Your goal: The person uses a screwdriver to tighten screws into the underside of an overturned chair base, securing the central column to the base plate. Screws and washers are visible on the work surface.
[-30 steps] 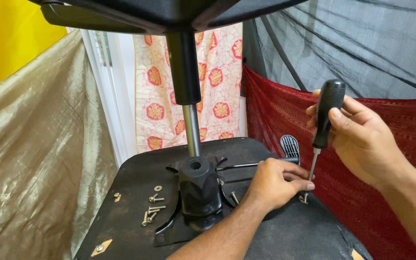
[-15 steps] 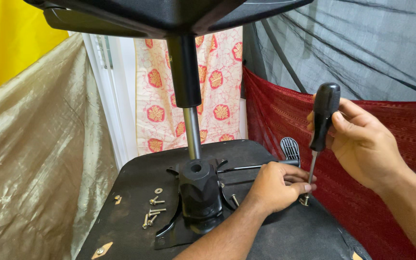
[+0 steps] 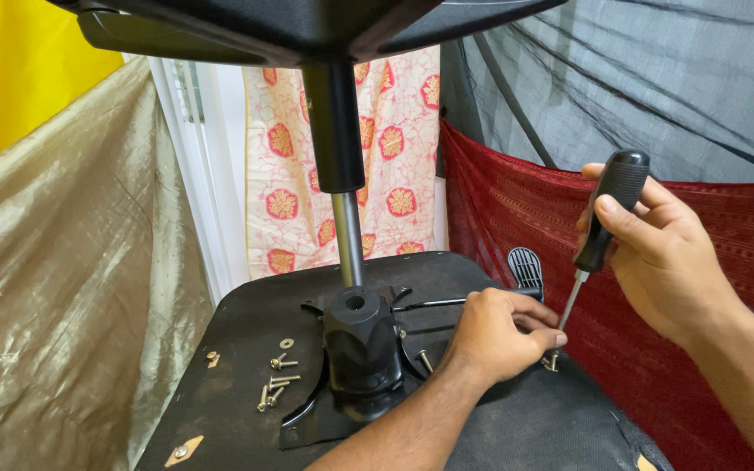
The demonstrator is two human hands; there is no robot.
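My right hand (image 3: 656, 249) grips the black handle of a screwdriver (image 3: 606, 214), held nearly upright with its shaft slanting down to a screw (image 3: 551, 360) at the right edge of an upturned chair seat's black underside (image 3: 246, 349). My left hand (image 3: 499, 336) rests on that underside, its fingertips pinching at the screw beside the screwdriver tip. A black tilt mechanism (image 3: 361, 344) with a metal gas cylinder (image 3: 346, 235) rising from it stands just left of my left hand.
Several loose screws and a washer (image 3: 278, 379) lie on the underside left of the mechanism. A black lever paddle (image 3: 525, 266) sticks out at the right. Beige fabric lies left, a red cloth and dark mesh right, a floral curtain behind. The chair's base looms overhead.
The screwdriver handle has shifted slightly up and right in my right hand. My left hand has stayed at the screw.
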